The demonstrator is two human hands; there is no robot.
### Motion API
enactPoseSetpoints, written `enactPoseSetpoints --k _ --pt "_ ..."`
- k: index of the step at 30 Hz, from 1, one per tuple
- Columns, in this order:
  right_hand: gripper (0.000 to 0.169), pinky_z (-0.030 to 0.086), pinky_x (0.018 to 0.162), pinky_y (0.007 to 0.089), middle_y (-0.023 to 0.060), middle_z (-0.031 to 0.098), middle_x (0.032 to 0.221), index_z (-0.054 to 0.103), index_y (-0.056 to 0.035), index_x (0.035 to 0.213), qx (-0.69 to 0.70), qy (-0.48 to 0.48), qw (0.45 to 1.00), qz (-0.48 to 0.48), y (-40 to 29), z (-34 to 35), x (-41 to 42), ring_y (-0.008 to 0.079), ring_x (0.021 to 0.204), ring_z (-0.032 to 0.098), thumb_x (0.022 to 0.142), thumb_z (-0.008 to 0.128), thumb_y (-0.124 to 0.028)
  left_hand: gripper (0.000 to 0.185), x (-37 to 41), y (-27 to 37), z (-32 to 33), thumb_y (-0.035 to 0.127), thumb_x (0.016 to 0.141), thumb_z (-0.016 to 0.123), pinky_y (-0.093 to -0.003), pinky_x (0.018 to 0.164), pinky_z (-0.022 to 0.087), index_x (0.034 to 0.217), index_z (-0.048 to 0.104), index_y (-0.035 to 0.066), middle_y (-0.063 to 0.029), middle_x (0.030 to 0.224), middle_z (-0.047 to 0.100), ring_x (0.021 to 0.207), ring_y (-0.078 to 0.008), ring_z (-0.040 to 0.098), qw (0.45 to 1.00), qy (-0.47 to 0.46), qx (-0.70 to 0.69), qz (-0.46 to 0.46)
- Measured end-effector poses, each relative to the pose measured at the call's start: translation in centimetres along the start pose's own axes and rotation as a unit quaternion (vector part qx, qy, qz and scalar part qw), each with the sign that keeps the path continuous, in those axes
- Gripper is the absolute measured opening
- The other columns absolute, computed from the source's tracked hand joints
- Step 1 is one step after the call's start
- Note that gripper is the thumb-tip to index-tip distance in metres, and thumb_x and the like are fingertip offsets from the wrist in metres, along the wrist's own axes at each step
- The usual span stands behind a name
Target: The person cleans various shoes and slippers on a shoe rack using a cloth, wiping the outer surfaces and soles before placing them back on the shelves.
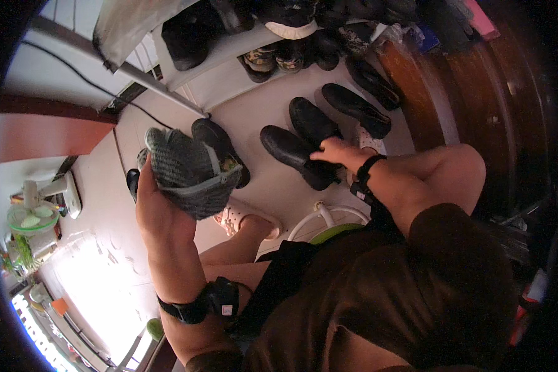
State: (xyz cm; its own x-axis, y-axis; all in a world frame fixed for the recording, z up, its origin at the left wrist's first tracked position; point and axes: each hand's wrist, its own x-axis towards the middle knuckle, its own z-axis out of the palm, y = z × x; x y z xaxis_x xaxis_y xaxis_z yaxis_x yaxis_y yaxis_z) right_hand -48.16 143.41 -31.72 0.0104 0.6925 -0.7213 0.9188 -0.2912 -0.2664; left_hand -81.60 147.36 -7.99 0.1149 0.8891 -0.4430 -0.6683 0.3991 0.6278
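Note:
Raised at the left, my left hand [169, 223] grips a dark grey woven-fabric item, apparently a shoe or slipper [190, 172], with a pale band across it. My right hand [338, 152] reaches down to the heel ends of two black slip-on shoes, the nearer one [288, 151] and the one beyond it [312, 118]. Its thumb and forefinger are spread over them; whether the other fingers grip a shoe is hidden. Another black shoe [353, 107] lies just past these two. Behind the held item, one more dark shoe [218, 139] is partly covered.
A shoe rack [232, 49] holding several shoes spans the far side. Brown wooden furniture [428, 97] stands at the right. My foot wears a pale pink clog [232, 221], near a green-seated stool [332, 233]. At left are a dark cable [81, 74] and a standing fan [58, 188].

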Motion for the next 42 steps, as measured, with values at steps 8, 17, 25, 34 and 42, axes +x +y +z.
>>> enactPoseSetpoints --k 8,17,25,34,42 --pt "0.062 0.032 0.095 0.0493 0.0094 0.025 0.135 0.027 -0.0095 0.13 -0.128 0.17 0.96 0.181 8.0 -6.7 2.5 0.0325 0.121 0.028 0.081 0.056 -0.033 0.03 1.5 -0.8 2.6 0.023 0.09 0.035 -0.0375 0.086 0.043 0.105 0.052 0.003 -0.0097 0.102 0.058 0.095 -0.0239 0.055 0.999 0.001 -0.002 -0.053" --pt "0.077 0.03 0.099 0.0431 0.0124 0.022 0.137 0.018 -0.0116 0.135 0.009 0.12 0.968 0.222 16.9 -5.3 8.5 0.0329 0.122 0.028 0.075 0.061 -0.033 0.033 3.4 -2.6 6.0 0.024 0.091 0.035 -0.0397 0.087 0.042 0.111 0.049 0.002 -0.0119 0.107 0.056 0.099 -0.0255 0.053 0.99 0.078 0.045 -0.109" --pt "0.079 0.037 0.088 0.0461 0.0151 0.021 0.138 0.012 -0.011 0.137 0.17 -0.003 0.96 0.223 17.1 -21.9 3.0 0.0331 0.123 0.026 0.07 0.053 -0.009 0.036 5.0 -4.1 6.8 0.023 0.091 0.03 -0.0407 0.088 0.042 0.115 0.045 0.001 -0.0129 0.11 0.054 0.1 -0.0262 0.053 0.979 0.113 0.108 -0.127" --pt "0.071 0.036 0.086 0.0393 0.0133 0.04 0.129 0.049 -0.0108 0.119 0.109 -0.064 0.949 0.29 22.9 -21.2 8.0 0.0303 0.11 0.043 0.058 0.064 -0.043 0.037 5.3 -5.3 6.1 0.026 0.09 0.032 -0.0403 0.088 0.041 0.117 0.044 0.003 -0.0124 0.111 0.053 0.101 -0.027 0.052 0.955 0.143 0.211 -0.152" --pt "0.093 0.031 0.095 0.0422 0.0178 0.034 0.131 0.043 -0.005 0.124 0.27 0.01 0.942 0.2 20.2 -17.3 5.0 0.0305 0.121 0.033 0.052 0.067 -0.058 0.039 4.7 -6.7 6.3 0.028 0.09 0.033 -0.0421 0.091 0.039 0.119 0.043 0.003 -0.0128 0.115 0.051 0.105 -0.0274 0.05 0.967 0.149 0.153 -0.138"
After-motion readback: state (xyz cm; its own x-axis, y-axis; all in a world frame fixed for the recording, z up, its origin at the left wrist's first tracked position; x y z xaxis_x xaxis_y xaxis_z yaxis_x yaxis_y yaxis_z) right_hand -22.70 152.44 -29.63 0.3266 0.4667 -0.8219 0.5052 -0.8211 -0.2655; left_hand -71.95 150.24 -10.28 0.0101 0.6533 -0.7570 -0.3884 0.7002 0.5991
